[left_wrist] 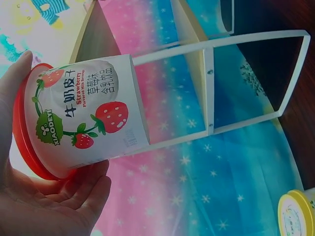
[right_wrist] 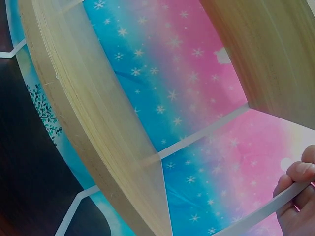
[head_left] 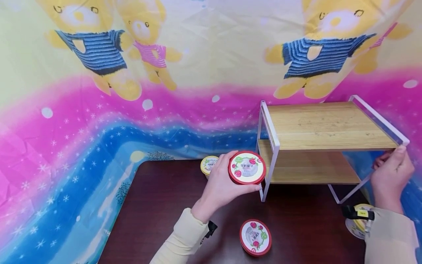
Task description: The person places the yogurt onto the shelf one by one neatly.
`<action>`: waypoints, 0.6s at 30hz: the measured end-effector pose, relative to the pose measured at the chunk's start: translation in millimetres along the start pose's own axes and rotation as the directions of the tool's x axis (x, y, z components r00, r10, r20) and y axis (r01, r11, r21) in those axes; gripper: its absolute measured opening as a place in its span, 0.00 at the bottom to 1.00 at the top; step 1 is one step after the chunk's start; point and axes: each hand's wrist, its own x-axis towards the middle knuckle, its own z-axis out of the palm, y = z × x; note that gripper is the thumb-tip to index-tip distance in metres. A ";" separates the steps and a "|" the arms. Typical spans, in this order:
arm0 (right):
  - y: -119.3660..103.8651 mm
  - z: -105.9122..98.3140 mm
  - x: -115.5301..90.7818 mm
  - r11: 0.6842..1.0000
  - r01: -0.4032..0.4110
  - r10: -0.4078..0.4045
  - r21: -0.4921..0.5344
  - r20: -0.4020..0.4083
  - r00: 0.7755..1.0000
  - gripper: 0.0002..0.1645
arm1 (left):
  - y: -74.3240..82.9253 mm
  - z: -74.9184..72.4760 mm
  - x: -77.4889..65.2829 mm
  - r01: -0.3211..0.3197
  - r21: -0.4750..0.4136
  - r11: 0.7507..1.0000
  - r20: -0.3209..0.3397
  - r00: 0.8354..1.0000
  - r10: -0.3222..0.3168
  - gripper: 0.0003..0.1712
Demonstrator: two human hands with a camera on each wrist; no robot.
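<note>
My left hand grips a strawberry milk drink cup by its red lid end, in front of the shelf's left side. In the left wrist view the white cup lies sideways, strawberries and lettering on its wall, with the thumb and fingers around the red rim. At the far side, my right hand holds the front right corner of a two-tier shelf with wooden boards and a white metal frame. The right wrist view shows the fingers curled round the white frame bar.
A second red-lidded cup stands on the dark table near the front. One yellow-lidded cup is partly behind my left hand, another beside my right sleeve. A patterned cloth hangs behind.
</note>
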 end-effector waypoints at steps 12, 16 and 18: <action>-18.0 -0.1 -7.2 1.000 -0.010 0.010 0.026 0.003 1.000 0.25 | 10.2 9.3 -1.7 -0.080 -0.027 0.996 0.035 0.996 0.081 0.58; -19.5 -0.2 -7.4 1.000 -0.011 0.011 0.028 0.001 1.000 0.25 | 12.7 12.2 -2.9 -0.086 -0.039 0.996 0.052 0.995 0.088 0.58; -14.7 -0.4 -4.7 0.999 -0.013 0.013 0.032 0.003 1.000 0.25 | 14.7 13.6 -3.7 -0.086 -0.041 0.995 0.061 0.994 0.089 0.58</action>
